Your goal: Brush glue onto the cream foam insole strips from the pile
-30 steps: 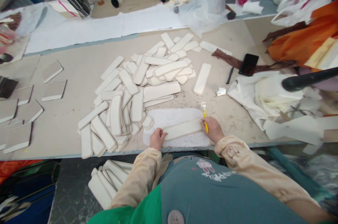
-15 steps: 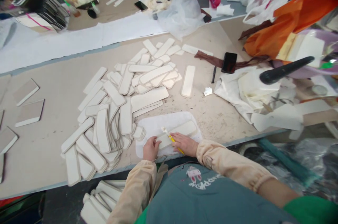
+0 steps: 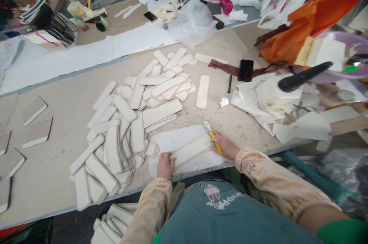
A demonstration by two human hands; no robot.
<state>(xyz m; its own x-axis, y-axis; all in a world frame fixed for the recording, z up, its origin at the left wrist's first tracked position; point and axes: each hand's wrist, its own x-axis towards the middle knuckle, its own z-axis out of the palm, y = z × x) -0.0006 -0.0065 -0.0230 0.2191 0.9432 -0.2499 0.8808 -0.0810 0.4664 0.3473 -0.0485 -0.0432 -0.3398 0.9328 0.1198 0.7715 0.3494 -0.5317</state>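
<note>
A long cream strip (image 3: pixel 191 149) with rounded corners lies slantwise on a white sheet (image 3: pixel 163 139) at the table's front edge. My left hand (image 3: pixel 166 165) is closed on the strip's left end, thumb and fingers at its edge. In my right hand (image 3: pixel 225 145) is a small flat brush (image 3: pixel 210 132) with a yellow handle and pale bristles, tilted up and away from me at the strip's right end. Whether the bristles touch anything I cannot tell. Left of the sheet spreads a big pile of similar cream strips (image 3: pixel 138 131).
One loose strip (image 3: pixel 202 91) lies beyond the sheet. To the right are a black phone (image 3: pixel 245 70), a dark pen-like stick (image 3: pixel 230 83), and a white container (image 3: pixel 277 92) with a black handle sticking out. Brown-and-white pieces (image 3: pixel 37 132) lie far left.
My right hand has moved the brush rightward, from the middle of the strip to its right end. My left hand stays at the strip's left end. The view has shifted slightly.
</note>
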